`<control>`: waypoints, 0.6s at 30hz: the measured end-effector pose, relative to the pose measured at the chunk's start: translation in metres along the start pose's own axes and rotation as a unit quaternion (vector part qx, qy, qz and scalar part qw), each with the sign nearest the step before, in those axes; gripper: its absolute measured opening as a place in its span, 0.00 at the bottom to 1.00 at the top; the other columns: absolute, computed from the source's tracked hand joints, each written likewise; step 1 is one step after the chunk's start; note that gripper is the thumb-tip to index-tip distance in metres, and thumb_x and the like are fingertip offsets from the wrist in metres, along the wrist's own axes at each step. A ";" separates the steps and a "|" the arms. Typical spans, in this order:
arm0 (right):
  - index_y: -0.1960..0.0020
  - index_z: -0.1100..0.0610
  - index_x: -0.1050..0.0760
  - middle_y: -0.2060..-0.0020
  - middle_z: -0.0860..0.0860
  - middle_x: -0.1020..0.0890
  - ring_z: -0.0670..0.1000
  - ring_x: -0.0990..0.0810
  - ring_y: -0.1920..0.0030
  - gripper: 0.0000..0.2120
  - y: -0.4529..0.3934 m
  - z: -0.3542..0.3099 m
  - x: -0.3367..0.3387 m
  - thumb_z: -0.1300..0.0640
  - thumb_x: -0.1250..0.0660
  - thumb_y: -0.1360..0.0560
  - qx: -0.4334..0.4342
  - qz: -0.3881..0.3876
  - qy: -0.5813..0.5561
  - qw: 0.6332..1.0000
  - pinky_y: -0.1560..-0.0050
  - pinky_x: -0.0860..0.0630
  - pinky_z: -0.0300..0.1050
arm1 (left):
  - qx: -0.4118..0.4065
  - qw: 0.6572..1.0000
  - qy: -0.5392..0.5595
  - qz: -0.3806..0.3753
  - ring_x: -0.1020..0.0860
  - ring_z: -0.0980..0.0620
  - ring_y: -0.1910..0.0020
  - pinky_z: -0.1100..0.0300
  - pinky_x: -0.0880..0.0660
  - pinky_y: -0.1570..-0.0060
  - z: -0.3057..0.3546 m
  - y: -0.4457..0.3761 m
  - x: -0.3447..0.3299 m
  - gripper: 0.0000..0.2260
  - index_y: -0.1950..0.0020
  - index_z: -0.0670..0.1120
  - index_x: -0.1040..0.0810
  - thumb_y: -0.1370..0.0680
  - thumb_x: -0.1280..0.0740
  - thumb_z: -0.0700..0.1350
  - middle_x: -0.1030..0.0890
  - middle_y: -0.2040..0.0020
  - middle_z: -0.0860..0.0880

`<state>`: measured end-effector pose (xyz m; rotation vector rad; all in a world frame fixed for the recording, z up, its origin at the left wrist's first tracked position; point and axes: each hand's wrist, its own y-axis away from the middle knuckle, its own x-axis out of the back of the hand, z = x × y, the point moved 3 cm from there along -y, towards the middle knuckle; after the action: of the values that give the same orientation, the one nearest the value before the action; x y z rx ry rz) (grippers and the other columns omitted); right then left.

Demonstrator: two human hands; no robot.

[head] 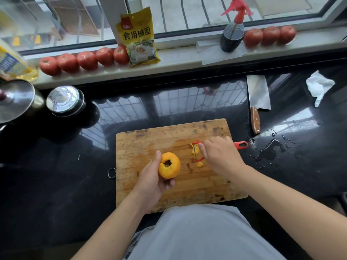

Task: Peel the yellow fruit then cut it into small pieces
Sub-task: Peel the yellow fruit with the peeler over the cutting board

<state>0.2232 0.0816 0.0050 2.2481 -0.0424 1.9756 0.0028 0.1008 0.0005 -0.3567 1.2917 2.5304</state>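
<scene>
The yellow fruit (169, 167) is round, with a dark stem hollow facing up. My left hand (152, 180) cups it from the left and below, just above the wooden cutting board (142, 145). My right hand (220, 155) grips a red-handled peeler (241, 144), whose blade end points left over the board, apart from the fruit. Scraps of yellow peel (199, 164) cling to the blade and lie on the board beneath it.
A cleaver (258, 94) with a wooden handle lies on the black counter right of the board, near a water puddle (268, 151) and crumpled tissue (319, 86). Steel pots (64, 101) stand at left. Tomatoes (86, 60), a yellow packet (139, 37) and a spray bottle (231, 35) line the sill.
</scene>
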 end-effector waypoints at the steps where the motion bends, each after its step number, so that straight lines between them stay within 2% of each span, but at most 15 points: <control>1: 0.63 0.49 0.34 0.67 0.44 0.28 0.51 0.30 0.64 0.22 0.002 -0.003 0.003 0.44 0.55 0.15 0.004 0.009 -0.022 1.000 0.53 0.29 0.52 | 0.000 1.000 -0.001 -0.004 0.23 0.46 0.69 0.57 0.27 0.74 0.000 0.000 -0.001 0.31 0.33 0.41 0.24 0.24 0.34 0.64 0.20 0.49 0.37; 3: 0.64 0.49 0.35 0.68 0.44 0.30 0.51 0.32 0.65 0.22 0.008 -0.011 0.012 0.45 0.54 0.14 0.022 0.048 -0.063 0.997 0.56 0.34 0.49 | -0.008 1.000 -0.014 -0.013 0.23 0.46 0.68 0.57 0.27 0.73 0.000 0.002 -0.002 0.25 0.33 0.41 0.24 0.19 0.34 0.60 0.20 0.55 0.40; 5: 0.64 0.49 0.36 0.68 0.44 0.32 0.50 0.34 0.66 0.20 0.019 -0.025 0.023 0.47 0.51 0.14 0.045 0.094 -0.085 0.991 0.59 0.38 0.48 | -0.022 0.999 -0.025 -0.024 0.22 0.46 0.68 0.58 0.26 0.72 0.000 0.003 -0.006 0.17 0.37 0.40 0.24 0.16 0.35 0.52 0.21 0.59 0.43; 8: 0.63 0.51 0.33 0.68 0.45 0.32 0.50 0.35 0.66 0.20 0.029 -0.042 0.029 0.48 0.49 0.15 0.058 0.121 -0.080 0.988 0.60 0.37 0.49 | -0.042 0.998 -0.044 -0.034 0.22 0.47 0.67 0.58 0.24 0.70 -0.002 0.004 -0.012 0.11 0.42 0.39 0.24 0.16 0.35 0.47 0.20 0.59 0.42; 11: 0.63 0.52 0.31 0.68 0.46 0.31 0.51 0.34 0.66 0.20 0.032 -0.048 0.028 0.49 0.50 0.14 0.061 0.126 -0.083 0.987 0.61 0.33 0.51 | -0.074 0.994 -0.078 -0.029 0.24 0.48 0.70 0.59 0.27 0.73 -0.002 0.004 -0.014 0.11 0.44 0.39 0.24 0.16 0.35 0.48 0.21 0.63 0.43; 15: 0.63 0.50 0.36 0.68 0.44 0.34 0.50 0.36 0.67 0.20 0.026 -0.040 0.020 0.48 0.51 0.14 0.084 0.136 -0.085 0.983 0.62 0.36 0.49 | -0.090 0.992 -0.075 -0.046 0.27 0.49 0.74 0.61 0.33 0.77 0.000 0.006 -0.011 0.14 0.48 0.40 0.24 0.23 0.32 0.51 0.25 0.66 0.45; 18: 0.63 0.50 0.31 0.67 0.44 0.29 0.50 0.31 0.65 0.22 0.014 -0.014 0.001 0.46 0.53 0.14 0.024 0.055 -0.008 0.998 0.56 0.29 0.51 | -0.084 0.993 -0.041 -0.076 0.27 0.50 0.73 0.62 0.32 0.77 0.001 0.010 -0.008 0.20 0.42 0.39 0.24 0.26 0.29 0.53 0.26 0.65 0.47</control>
<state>0.2074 0.0694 0.0089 2.3395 -0.1241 2.0337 0.0063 0.0946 0.0112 -0.3663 0.9864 2.5013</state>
